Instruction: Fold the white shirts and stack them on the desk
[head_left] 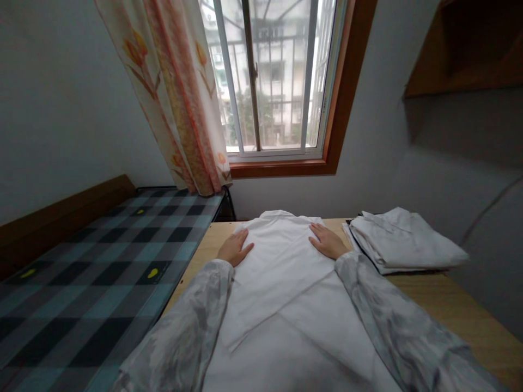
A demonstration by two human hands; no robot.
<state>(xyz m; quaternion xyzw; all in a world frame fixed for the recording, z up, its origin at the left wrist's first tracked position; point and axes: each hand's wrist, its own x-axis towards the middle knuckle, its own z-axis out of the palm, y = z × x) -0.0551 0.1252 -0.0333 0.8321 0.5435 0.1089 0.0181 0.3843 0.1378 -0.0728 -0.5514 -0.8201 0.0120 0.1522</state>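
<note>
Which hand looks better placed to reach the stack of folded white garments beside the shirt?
Right, probably. The right hand lies flat on the white shirt beside the folded stack; the left hand presses the shirt's opposite edge, near the bed.

shirt (286, 272): smooth white matt cloth, pressed flat under both hands | folded pile (402, 239): the same white cloth | table (457, 305): pale wood, matt | bed cover (93, 283): checked woven cloth | curtain (180, 98): thin printed fabric | window frame (343, 109): brown wood
</note>
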